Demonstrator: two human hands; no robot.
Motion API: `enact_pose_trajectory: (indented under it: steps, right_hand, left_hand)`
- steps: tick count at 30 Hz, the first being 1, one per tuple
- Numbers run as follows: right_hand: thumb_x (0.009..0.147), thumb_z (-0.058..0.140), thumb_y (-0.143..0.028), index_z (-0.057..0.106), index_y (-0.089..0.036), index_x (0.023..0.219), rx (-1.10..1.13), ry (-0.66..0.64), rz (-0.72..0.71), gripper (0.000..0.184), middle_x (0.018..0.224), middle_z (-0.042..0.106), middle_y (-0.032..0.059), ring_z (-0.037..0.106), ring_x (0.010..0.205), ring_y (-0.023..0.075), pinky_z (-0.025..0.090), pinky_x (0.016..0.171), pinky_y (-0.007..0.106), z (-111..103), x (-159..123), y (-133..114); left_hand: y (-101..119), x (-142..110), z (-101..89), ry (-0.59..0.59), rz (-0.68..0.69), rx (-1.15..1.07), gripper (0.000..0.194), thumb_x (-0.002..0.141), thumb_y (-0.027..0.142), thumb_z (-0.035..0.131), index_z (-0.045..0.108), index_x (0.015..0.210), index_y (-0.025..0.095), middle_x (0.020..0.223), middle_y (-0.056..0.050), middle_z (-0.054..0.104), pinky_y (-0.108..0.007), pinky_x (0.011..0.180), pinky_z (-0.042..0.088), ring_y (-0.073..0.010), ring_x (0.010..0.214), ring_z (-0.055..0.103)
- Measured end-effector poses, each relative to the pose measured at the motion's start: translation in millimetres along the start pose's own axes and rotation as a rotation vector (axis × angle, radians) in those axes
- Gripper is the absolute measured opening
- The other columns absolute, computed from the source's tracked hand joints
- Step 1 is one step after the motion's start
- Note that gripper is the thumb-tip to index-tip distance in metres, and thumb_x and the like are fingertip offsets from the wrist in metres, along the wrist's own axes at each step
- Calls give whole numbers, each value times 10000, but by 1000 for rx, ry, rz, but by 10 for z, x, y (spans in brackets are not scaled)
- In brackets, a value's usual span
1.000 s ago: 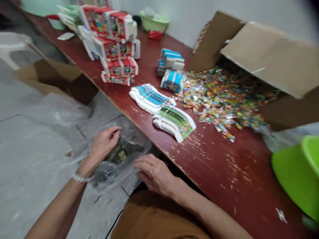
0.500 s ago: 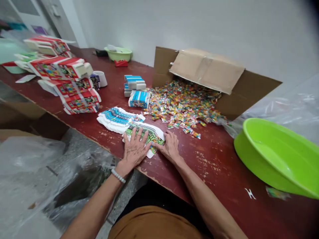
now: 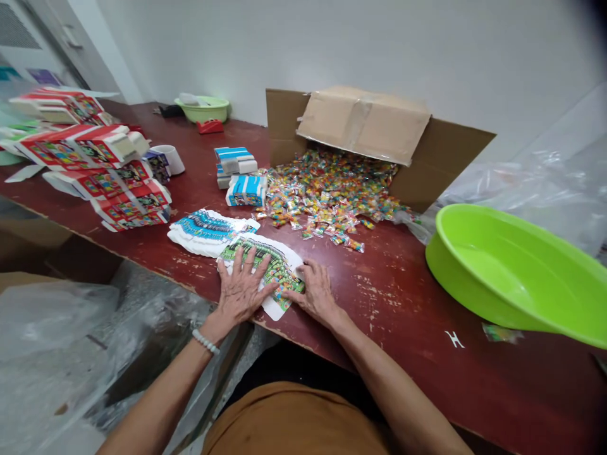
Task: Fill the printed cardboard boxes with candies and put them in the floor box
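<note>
My left hand [image 3: 241, 287] lies flat with spread fingers on a fanned row of green printed flat cartons [image 3: 276, 268] near the table's front edge. At the row's right end, my right hand [image 3: 317, 292] has its thumb on top and its fingers curled at the far edge, pinching the end cartons. The two thumbs almost meet. A fanned row of blue printed flat cartons [image 3: 203, 229] lies just beyond my left fingers, touching the green ones.
Banded blue carton bundles [image 3: 246, 191] stand behind, beside a heap of wrapped candies [image 3: 327, 189] spilling from a cardboard box [image 3: 365, 126]. Banded red carton bundles [image 3: 80, 148] are stacked at left. A green basin [image 3: 478, 278] sits at right.
The view has swung to the right, so things sit further left. The green cartons show more spread between my hands. Both hands stay on them.
</note>
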State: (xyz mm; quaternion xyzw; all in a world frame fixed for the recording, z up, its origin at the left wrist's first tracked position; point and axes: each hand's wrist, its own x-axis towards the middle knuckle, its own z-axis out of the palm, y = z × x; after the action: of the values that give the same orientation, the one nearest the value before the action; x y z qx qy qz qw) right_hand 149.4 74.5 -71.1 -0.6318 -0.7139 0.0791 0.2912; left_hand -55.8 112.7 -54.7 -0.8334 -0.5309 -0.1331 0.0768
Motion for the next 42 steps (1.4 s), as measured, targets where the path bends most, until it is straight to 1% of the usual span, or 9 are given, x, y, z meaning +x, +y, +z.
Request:
enact_pose_trajectory:
  steps: [8, 13, 16, 20, 23, 27, 33, 38, 42]
  right_hand:
    - [781, 775, -514, 556, -158, 1316, 74, -107, -66, 678, 1482, 478, 217, 469, 1341, 352, 404, 1094, 502, -164, -76, 109]
    - [821, 721, -561, 483, -158, 1428, 1, -84, -46, 766, 1505, 477, 224, 446, 1370, 366, 370, 1108, 540, -353, -546, 252]
    - [832, 699, -588, 484, -155, 1435, -56, -50, -6, 773, 1509, 481, 221, 443, 1370, 369, 361, 1107, 551, -475, -887, 310]
    - [862, 648, -612, 489, -134, 1437, -143, -9, 64, 764, 1509, 487, 228, 428, 1372, 390, 318, 1116, 592, -534, -1128, 233]
    - [867, 642, -613, 501, -140, 1436, -155, -8, 77, 753, 1517, 485, 222, 400, 1390, 408, 272, 1127, 623, -526, -1145, 121]
    - [854, 679, -554, 538, -180, 1405, 66, 11, 99, 680, 1427, 574, 191, 469, 1321, 379, 324, 1103, 591, -539, -1113, 4]
    - [933, 570, -373, 606, -199, 1249, 845, -27, 362, 362, 856, 661, 17, 587, 708, 158, 503, 673, 283, -711, -914, -207]
    - [953, 561, -293, 605, -237, 1232, 953, -279, 49, 289, 774, 614, -25, 544, 642, 121, 466, 597, 230, -916, -701, -477]
    - [943, 589, -315, 515, -252, 1333, 1009, -306, -77, 403, 984, 657, 25, 613, 797, 148, 539, 714, 280, -949, -636, -585]
  left_hand:
    - [120, 18, -68, -22, -71, 20, 519, 1019, 399, 389, 518, 1492, 227, 1621, -196, 380, -800, 1099, 143, -459, 1507, 256]
    - [236, -18, -211, 109, -117, -32, 529, 1012, 397, 405, 528, 1467, 157, 1592, -229, 416, -759, 1135, 115, -444, 1497, 290]
    - [407, -294, -419, 178, -171, -169, 472, 998, 408, 432, 628, 1337, 144, 1427, -228, 600, -610, 1099, 331, -405, 1350, 506]
    - [688, -843, -595, -266, -257, -610, 369, 971, 479, 471, 714, 851, 228, 732, -52, 725, -294, 630, 455, -209, 656, 661]
    - [872, -1036, -505, -587, -502, -1162, 414, 845, 602, 635, 677, 729, 207, 597, -9, 656, -246, 520, 407, -149, 498, 570]
    - [948, -1012, -361, -643, -710, -1577, 535, 665, 680, 763, 672, 789, 168, 650, -28, 686, -241, 489, 465, -147, 516, 592]
    - [759, -1000, -665, -704, -614, -1784, 403, 717, 492, 840, 721, 920, 165, 811, -31, 733, -235, 679, 496, -145, 710, 648]
    - [736, -835, -825, -1010, -297, -1951, 553, 646, 458, 881, 727, 1083, 156, 952, -86, 755, -342, 870, 497, -241, 914, 680]
    - [835, -830, -787, -989, -233, -1990, 532, 613, 536, 878, 755, 935, 131, 781, -91, 745, -296, 680, 497, -233, 759, 676]
